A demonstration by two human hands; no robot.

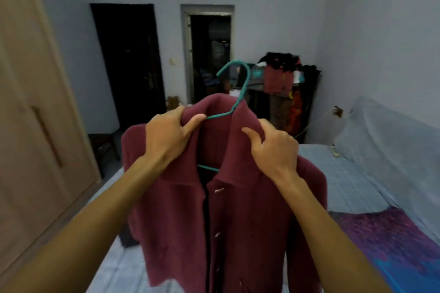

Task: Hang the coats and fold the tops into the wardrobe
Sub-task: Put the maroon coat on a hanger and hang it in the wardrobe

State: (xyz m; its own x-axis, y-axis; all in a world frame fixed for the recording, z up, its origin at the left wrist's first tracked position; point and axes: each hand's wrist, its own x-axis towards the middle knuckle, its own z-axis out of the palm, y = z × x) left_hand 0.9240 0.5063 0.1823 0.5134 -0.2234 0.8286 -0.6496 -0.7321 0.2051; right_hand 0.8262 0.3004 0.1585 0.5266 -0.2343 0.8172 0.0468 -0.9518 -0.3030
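A maroon buttoned coat [238,221] hangs in front of me on a teal wire hanger [242,83], whose hook rises above the collar. My left hand [169,137] grips the left side of the collar and shoulder. My right hand [273,147] pinches the right side of the collar. The hanger's lower bar shows inside the neck opening. The wardrobe [31,126] with closed light wooden doors stands at the left.
A bed [345,185] with a pale blue sheet lies below and to the right, with a purple and blue cloth [392,245] on it. A rack piled with clothes [285,83] stands at the far wall. Two dark doorways [128,62] lie ahead.
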